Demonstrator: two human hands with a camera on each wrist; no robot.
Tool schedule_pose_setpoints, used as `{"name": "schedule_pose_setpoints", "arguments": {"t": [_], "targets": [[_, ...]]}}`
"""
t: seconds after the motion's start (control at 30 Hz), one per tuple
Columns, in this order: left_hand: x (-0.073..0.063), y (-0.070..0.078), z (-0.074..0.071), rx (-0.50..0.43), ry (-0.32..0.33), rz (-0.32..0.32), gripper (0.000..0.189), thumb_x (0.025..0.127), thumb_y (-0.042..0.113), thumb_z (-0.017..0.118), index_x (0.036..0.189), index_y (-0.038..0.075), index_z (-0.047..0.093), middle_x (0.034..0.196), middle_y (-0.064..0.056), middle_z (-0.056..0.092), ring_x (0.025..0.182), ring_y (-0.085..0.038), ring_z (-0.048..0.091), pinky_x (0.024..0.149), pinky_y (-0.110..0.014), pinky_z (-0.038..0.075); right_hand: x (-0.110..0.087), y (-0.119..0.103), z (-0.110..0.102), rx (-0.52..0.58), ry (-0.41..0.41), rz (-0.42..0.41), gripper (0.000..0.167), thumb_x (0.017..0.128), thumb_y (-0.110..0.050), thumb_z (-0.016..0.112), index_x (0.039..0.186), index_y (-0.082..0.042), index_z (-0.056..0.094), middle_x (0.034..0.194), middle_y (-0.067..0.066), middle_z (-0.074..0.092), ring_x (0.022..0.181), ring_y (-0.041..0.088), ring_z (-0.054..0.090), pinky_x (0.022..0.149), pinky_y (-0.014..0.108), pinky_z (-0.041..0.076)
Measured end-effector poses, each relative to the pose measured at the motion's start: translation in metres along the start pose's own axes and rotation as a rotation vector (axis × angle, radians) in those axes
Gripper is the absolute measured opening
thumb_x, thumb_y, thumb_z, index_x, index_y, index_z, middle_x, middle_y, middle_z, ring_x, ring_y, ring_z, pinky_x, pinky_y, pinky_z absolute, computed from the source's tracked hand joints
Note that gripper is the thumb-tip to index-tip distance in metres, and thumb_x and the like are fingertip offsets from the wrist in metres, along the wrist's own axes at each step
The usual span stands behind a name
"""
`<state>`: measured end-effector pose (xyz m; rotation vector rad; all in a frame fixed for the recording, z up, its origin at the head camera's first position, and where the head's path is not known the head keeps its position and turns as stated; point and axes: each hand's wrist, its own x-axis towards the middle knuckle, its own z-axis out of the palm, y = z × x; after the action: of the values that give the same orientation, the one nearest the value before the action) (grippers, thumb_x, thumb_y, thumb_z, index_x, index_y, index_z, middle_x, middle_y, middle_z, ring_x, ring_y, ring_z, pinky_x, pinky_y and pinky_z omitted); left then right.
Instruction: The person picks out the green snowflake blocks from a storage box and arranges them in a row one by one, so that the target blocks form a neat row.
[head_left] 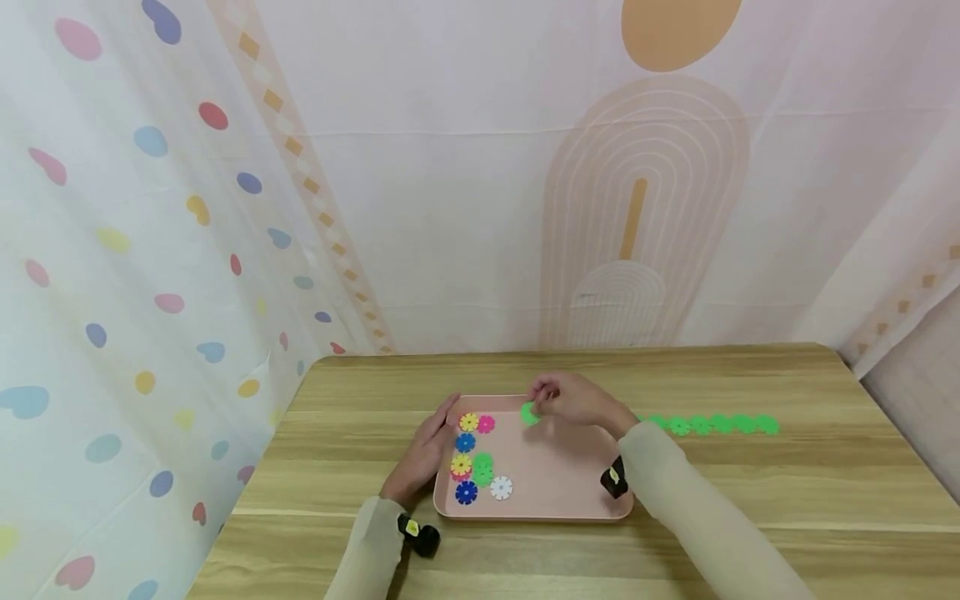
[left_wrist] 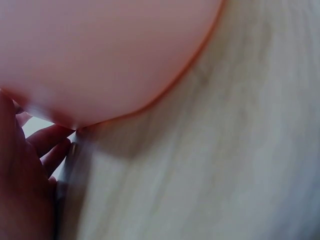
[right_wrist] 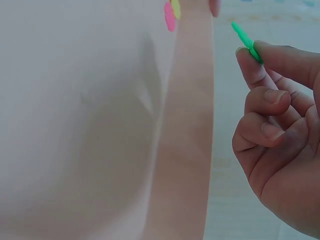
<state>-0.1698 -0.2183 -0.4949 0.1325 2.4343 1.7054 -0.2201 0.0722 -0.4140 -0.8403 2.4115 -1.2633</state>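
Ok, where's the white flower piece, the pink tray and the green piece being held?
White flower piece (head_left: 501, 487), head view: near its middle.
Pink tray (head_left: 558, 479), head view: bare floor.
Held green piece (right_wrist: 243, 37), right wrist view: thin edge.

A pale curtain (head_left: 450, 208) is hanging behind a wood-grain table (head_left: 375, 383), coloured spots (head_left: 151, 141) are dotting the curtain's left side, a printed arch (head_left: 600, 217) is rising below a tan shape (head_left: 678, 33)
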Motion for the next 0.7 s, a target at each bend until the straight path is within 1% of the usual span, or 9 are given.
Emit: {"name": "schedule_pose_setpoints", "arguments": {"t": [0.17,0.3,0.37,0.43,0.57,0.63,0.7], "targets": [[0.0,-0.001,-0.001,-0.005,-0.006,0.009,0.052,0.108,0.032,0.035,0.159,0.03,0.022,0.164,-0.003,0.022,0.153,-0.03,0.012,0.12,-0.059,0.006,-0.012,0.006,-0.012,0.004,0.033,-0.018,0.012,0.092,-0.002,0.059,0.1,-0.006,0.067,0.089,0.0,0.068,0.084,0.013,0.061,0.08,0.033,0.051],[0.0,-0.001,-0.002,0.0,-0.005,0.005,0.053,0.108,0.029,0.034,0.16,0.026,0.02,0.164,-0.003,0.021,0.153,-0.029,0.011,0.121,-0.058,0.006,-0.023,0.013,-0.023,0.006,0.069,-0.014,0.011,0.093,-0.003,0.06,0.102,-0.005,0.066,0.092,0.002,0.069,0.088,0.014,0.062,0.083,0.034,0.051],[-0.001,-0.001,-0.002,0.006,0.002,-0.002,0.053,0.109,0.027,0.033,0.16,0.024,0.019,0.164,-0.004,0.021,0.152,-0.029,0.012,0.121,-0.058,0.006,-0.029,0.017,-0.028,0.013,0.085,0.003,0.012,0.094,-0.004,0.06,0.104,-0.004,0.066,0.093,0.003,0.069,0.089,0.016,0.063,0.084,0.034,0.051],[-0.003,0.004,-0.002,0.008,0.003,-0.011,0.053,0.109,0.024,0.033,0.16,0.021,0.019,0.164,-0.005,0.021,0.152,-0.03,0.012,0.121,-0.058,0.006,-0.035,0.02,-0.034,0.035,0.095,0.01,0.013,0.095,-0.004,0.059,0.106,-0.002,0.065,0.094,0.006,0.069,0.091,0.019,0.065,0.084,0.035,0.052],[-0.011,0.023,-0.001,0.004,-0.001,-0.014,0.053,0.109,0.019,0.032,0.16,0.016,0.019,0.164,-0.009,0.021,0.152,-0.034,0.011,0.12,-0.059,0.006,-0.053,0.024,-0.047,0.079,0.11,0.039,0.015,0.096,-0.006,0.058,0.109,-0.001,0.063,0.096,0.008,0.068,0.096,0.029,0.066,0.083,0.034,0.053],[-0.01,0.021,-0.001,0.005,-0.002,-0.011,0.053,0.109,0.021,0.032,0.16,0.017,0.019,0.164,-0.009,0.02,0.152,-0.033,0.011,0.12,-0.059,0.006,-0.062,0.026,-0.054,0.077,0.125,0.04,0.015,0.097,-0.007,0.059,0.109,-0.001,0.063,0.096,0.007,0.068,0.096,0.03,0.066,0.081,0.033,0.053],[-0.007,0.014,-0.001,0.007,0.0,-0.004,0.053,0.109,0.024,0.031,0.16,0.02,0.018,0.165,-0.008,0.02,0.152,-0.033,0.011,0.12,-0.06,0.006,-0.072,0.029,-0.06,0.063,0.151,0.038,0.014,0.097,-0.008,0.059,0.108,-0.001,0.064,0.095,0.007,0.069,0.094,0.029,0.066,0.079,0.031,0.053]]}}
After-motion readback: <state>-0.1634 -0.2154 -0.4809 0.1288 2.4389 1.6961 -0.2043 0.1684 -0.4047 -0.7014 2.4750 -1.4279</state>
